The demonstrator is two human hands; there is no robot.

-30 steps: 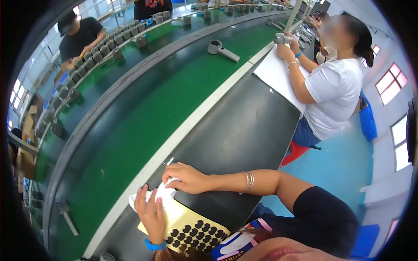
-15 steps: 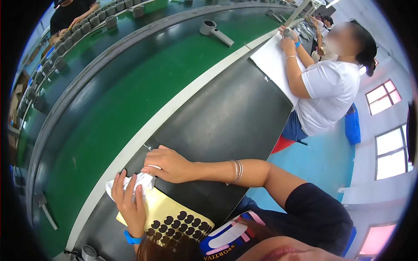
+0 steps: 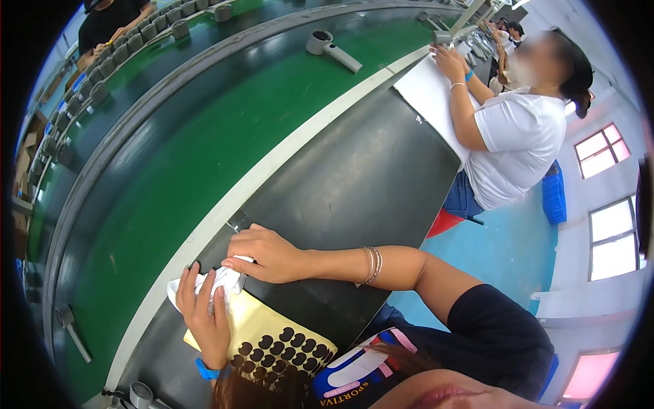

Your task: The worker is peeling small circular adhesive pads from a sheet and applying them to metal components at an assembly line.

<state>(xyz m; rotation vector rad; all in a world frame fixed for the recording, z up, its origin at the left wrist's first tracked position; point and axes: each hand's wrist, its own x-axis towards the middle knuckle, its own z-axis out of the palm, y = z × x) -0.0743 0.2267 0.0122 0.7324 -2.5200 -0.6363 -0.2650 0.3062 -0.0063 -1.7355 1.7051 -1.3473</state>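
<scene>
A crumpled white cloth lies on the dark table by the belt's edge. Over it spreads my left hand, its fingers stretched out and apart, their tips touching the cloth; the thumb is hidden. My right hand is closed, with a white fold of the cloth pinched between thumb and fingers. Anything under the cloth is hidden. Partly beneath the cloth and my left hand lies a yellow sheet with rows of black round stickers.
A green conveyor belt curves past the dark table, carrying a grey handled part and another grey part. A grey ribbed object stands near my left. At the right, a co-worker handles a grey part over a white sheet.
My hands stay almost in place at the cloth, with only a slight shift. The grey handled part on the belt has slid a little left. The co-worker's hands and part have moved.
</scene>
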